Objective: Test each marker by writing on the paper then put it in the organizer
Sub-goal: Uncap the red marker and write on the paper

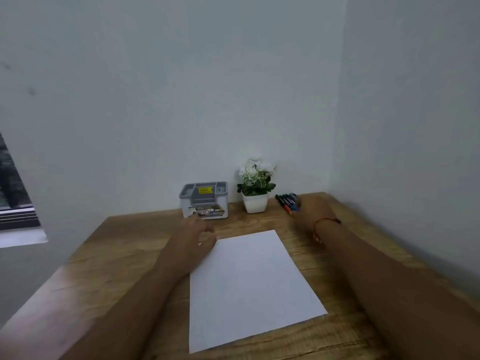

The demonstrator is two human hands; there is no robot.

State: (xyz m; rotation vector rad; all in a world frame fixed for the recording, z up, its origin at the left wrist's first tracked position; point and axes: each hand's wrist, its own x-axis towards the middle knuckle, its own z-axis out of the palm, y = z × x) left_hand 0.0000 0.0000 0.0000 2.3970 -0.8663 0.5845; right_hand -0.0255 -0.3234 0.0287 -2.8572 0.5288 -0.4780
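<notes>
right hand [313,210] reaches the markers [287,201] at two o'clock — grip unclear; left hand [193,233], fingers spread, rests by the blank paper [249,284] — organizer [204,200] at twelve.

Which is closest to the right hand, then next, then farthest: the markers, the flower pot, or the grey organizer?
From the right hand:
1. Markers, right at its fingers.
2. Flower pot, just left of the markers.
3. Organizer, farthest left, by the left hand.
</notes>
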